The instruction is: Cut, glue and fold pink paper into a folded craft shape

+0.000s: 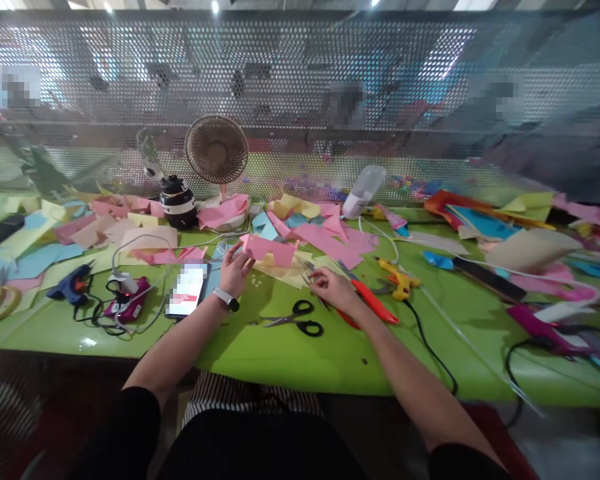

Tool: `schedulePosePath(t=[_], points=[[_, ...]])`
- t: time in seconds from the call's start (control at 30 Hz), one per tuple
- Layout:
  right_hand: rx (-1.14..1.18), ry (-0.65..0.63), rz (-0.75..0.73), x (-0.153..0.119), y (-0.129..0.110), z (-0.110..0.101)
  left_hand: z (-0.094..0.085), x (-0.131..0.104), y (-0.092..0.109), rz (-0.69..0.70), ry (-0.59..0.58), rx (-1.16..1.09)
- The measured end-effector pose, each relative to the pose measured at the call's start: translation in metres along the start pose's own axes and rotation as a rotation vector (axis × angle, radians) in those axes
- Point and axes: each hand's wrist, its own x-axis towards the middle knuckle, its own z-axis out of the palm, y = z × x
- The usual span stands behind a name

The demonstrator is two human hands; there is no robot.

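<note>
- L hand (235, 268), fingers part-curled, pinches folded pink paper (270, 251) by its L end, just above green tabletop (260, 363).
- R hand (331, 288), fingers nearly closed, grips slim metal tool (306, 272) nr the paper's R end; exact type unclear.
- Poss. risk: thin sheet could crease or tear if pinched hard or caught by metal tips.
- Fan (217, 150) could scatter loose scraps (325, 241) if running; can't tell if on.
- Orange-handled cutter (376, 303) lies close by R wrist; a backward sweep could knock it or nick skin. Yellow glue gun (399, 281) beyond might burn, if hot.
- Textures: matte, crisp-edged paper, irregular offcuts; smooth, slightly glossy tabletop; black scissors (289, 320) w/ oval loops, blades pointing L.
</note>
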Motion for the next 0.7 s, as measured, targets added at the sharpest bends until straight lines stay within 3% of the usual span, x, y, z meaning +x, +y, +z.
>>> schedulePosePath(t=[0.27,0.37,0.5,0.7], points=[[0.778,-0.111,0.106,-0.009,-0.008,-0.013,0.001,0.0,-0.001,0.016,-0.011,-0.028],[0.944,-0.132,0.08,-0.015,-0.014,-0.014,0.002,0.0,0.0,0.023,-0.019,-0.032],[0.952,-0.185,0.033,-0.017,-0.025,-0.006,0.003,-0.003,-0.001,0.03,-0.045,-0.027],[0.52,0.037,-0.101,-0.004,-0.042,0.015,0.003,-0.006,-0.003,0.041,-0.072,-0.016]])
